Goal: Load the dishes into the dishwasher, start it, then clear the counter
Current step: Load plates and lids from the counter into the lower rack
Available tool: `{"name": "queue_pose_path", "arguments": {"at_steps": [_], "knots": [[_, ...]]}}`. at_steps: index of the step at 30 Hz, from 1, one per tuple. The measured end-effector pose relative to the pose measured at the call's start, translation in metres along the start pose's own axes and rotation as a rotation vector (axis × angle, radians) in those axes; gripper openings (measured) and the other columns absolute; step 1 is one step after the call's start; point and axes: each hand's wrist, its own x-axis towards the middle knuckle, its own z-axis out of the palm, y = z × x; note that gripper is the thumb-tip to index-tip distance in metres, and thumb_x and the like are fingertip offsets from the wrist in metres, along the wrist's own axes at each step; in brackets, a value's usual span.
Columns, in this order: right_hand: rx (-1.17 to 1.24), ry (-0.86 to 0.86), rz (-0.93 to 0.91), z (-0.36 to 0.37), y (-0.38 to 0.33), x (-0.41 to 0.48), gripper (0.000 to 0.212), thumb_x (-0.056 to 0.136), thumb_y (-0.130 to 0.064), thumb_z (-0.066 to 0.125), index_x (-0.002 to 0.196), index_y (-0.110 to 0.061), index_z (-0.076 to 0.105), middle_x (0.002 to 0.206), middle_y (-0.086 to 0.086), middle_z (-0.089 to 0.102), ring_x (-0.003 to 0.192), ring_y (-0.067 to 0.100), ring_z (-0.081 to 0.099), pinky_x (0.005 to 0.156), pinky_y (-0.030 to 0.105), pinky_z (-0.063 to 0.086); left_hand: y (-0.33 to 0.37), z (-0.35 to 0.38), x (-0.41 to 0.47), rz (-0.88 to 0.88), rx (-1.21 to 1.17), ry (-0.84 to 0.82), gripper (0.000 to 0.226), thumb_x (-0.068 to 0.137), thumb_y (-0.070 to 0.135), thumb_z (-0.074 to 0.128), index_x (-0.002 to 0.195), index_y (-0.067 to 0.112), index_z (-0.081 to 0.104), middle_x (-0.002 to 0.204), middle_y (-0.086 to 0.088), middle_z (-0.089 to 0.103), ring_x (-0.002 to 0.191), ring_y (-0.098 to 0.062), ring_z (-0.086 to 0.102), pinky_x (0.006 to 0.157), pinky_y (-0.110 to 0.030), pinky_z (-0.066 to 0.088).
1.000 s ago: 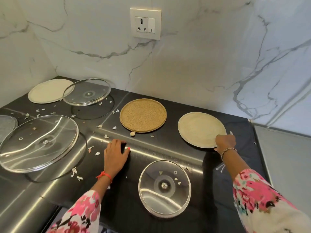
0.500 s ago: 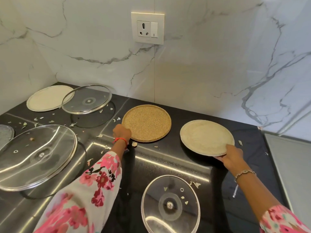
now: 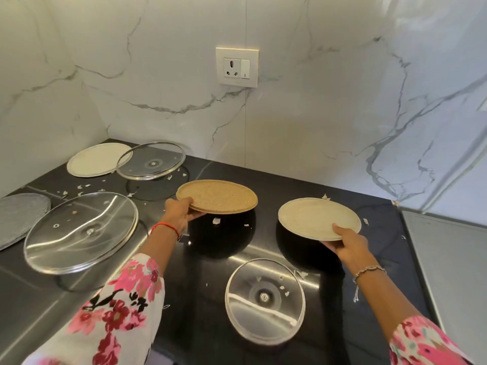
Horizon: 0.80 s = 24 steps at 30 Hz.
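My left hand (image 3: 178, 212) grips the near-left rim of a brown speckled plate (image 3: 218, 196) and holds it lifted above the black counter (image 3: 329, 196). My right hand (image 3: 347, 242) grips the near edge of a cream plate (image 3: 316, 217), which is also raised off the counter. A large glass lid (image 3: 79, 230) lies at the left and a smaller glass lid (image 3: 264, 299) lies near the front. Another cream plate (image 3: 92, 160) sits at the back left, partly under a third glass lid (image 3: 151, 160).
A grey textured plate (image 3: 18, 217) shows at the far left edge. Small white scraps (image 3: 216, 220) are scattered over the counter. Marble walls with a socket (image 3: 237, 67) close the back and left. A pale surface (image 3: 448, 259) adjoins the counter on the right.
My left hand went from resting on the counter to the brown plate and lifted it. My right hand raised the cream plate off the counter.
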Motion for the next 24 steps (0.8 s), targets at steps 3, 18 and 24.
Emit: {"name": "queue_pose_path", "arguments": {"at_steps": [3,18,24], "knots": [[-0.010,0.045,-0.044,-0.012,0.005,-0.033,0.051,0.087,0.002,0.057,0.134,-0.006,0.040,0.133,0.017,0.049,0.119,0.037,0.051,0.091,0.055,0.049,-0.007,-0.038,-0.031,-0.020,-0.039,0.011,0.042,0.085,-0.011,0.050,0.123,-0.009,0.031,0.132,-0.027,0.040,0.111,-0.040,0.052,0.074,-0.050,0.051],[-0.040,0.286,-0.486,-0.223,0.113,-0.290,0.046,0.083,0.000,0.057,0.128,0.000,0.049,0.125,0.016,0.056,0.109,0.029,0.055,0.088,0.042,0.049,-0.118,-0.291,-0.322,0.223,-0.114,-0.038,0.024,0.087,-0.003,0.044,0.108,0.008,0.043,0.083,-0.005,0.052,0.072,-0.017,0.054,0.045,-0.032,0.056],[-0.208,0.306,-0.438,-0.320,0.185,-0.386,0.041,0.086,-0.002,0.054,0.126,0.005,0.048,0.114,0.014,0.055,0.100,0.026,0.051,0.080,0.036,0.044,-0.201,-0.361,-0.431,0.130,0.135,-0.092,0.025,0.088,-0.002,0.044,0.111,0.005,0.046,0.081,-0.007,0.051,0.086,-0.031,0.051,0.054,-0.039,0.053]]}}
